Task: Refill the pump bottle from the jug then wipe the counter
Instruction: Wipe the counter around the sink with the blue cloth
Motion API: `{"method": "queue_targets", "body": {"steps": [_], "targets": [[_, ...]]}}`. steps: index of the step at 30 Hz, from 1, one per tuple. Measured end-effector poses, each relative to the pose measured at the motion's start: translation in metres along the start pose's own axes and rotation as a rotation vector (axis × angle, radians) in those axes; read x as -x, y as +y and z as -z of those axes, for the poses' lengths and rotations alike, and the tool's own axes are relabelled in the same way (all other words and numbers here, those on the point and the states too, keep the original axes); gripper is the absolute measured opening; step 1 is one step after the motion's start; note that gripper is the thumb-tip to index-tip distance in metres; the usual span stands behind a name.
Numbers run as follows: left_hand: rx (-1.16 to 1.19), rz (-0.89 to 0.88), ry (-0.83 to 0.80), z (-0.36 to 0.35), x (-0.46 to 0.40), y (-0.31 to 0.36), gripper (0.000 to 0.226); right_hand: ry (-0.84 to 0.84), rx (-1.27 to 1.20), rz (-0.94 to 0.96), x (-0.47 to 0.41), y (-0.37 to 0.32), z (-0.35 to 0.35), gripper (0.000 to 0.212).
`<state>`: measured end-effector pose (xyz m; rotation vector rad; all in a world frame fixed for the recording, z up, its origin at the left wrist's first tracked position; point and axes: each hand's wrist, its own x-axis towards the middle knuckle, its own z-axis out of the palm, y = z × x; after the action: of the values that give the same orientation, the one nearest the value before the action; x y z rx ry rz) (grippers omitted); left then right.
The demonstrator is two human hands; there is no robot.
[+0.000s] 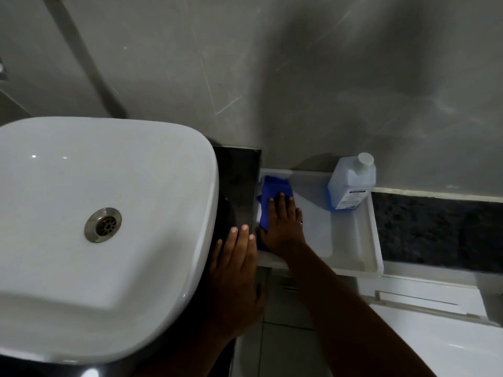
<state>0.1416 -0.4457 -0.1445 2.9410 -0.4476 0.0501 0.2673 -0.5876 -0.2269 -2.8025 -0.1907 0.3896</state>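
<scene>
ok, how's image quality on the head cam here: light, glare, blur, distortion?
Head view: dim overall, with a broad shadow across the wall; small glare specks on the sink; wide-angle bending curves the sink and tray; jug label too soft to read; right hand on the blue cloth reasonably sharp.
</scene>
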Motion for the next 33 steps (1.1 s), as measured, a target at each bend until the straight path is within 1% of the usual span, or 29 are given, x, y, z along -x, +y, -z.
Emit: {"method": "queue_targets", "body": {"steps": [4, 7, 9, 12, 15, 19, 21, 24, 26, 28, 30, 31, 32, 33], "targets": [[0.004, 0.005, -0.007, 0.000, 0.000, 0.001, 0.093, 0.018, 0.003, -0.036, -0.010, -0.005, -0.005, 0.078], [-0.014, 0.003, -0.028, 0.000, 0.002, -0.001, 0.092, 0.037, -0.017, -0.047, -0.012, -0.003, -0.003, 0.082], [-0.005, -0.007, -0.022, 0.000, 0.003, -0.002, 0.090, 0.074, -0.080, -0.059, -0.011, -0.002, 0.002, 0.076], [0.010, -0.019, -0.025, 0.001, 0.002, -0.003, 0.090, 0.180, -0.320, -0.108, -0.003, 0.001, 0.021, 0.059], [0.017, -0.033, -0.050, 0.002, 0.001, -0.004, 0.088, 0.291, -0.494, -0.126, 0.022, 0.004, 0.044, 0.050], [-0.047, -0.017, -0.104, 0.012, 0.001, -0.003, 0.085, 0.418, -0.564, -0.171, 0.068, -0.005, 0.072, 0.044], [-0.006, -0.022, -0.141, 0.020, 0.003, -0.001, 0.081, 0.485, -0.606, -0.211, 0.096, -0.018, 0.085, 0.043], [0.101, -0.064, -0.145, 0.032, 0.030, 0.000, 0.071, 0.559, -0.579, -0.212, 0.133, -0.038, 0.101, 0.045], [0.222, -0.093, -0.137, 0.042, 0.071, -0.005, 0.066, 0.559, -0.596, -0.220, 0.158, -0.059, 0.106, 0.046], [0.311, -0.121, -0.119, 0.056, 0.122, -0.019, 0.063, 0.540, -0.692, -0.231, 0.187, -0.089, 0.099, 0.047], [0.323, -0.110, -0.084, 0.068, 0.167, -0.043, 0.061, 0.520, -0.699, -0.244, 0.221, -0.126, 0.080, 0.050], [0.302, -0.091, -0.083, 0.074, 0.184, -0.058, 0.060, 0.479, -0.666, -0.239, 0.237, -0.146, 0.067, 0.052], [0.264, -0.074, -0.090, 0.079, 0.197, -0.074, 0.060, 0.395, -0.622, -0.209, 0.250, -0.164, 0.051, 0.054], [0.220, -0.057, -0.098, 0.083, 0.206, -0.091, 0.060, 0.287, -0.523, -0.156, 0.259, -0.180, 0.034, 0.057]]}}
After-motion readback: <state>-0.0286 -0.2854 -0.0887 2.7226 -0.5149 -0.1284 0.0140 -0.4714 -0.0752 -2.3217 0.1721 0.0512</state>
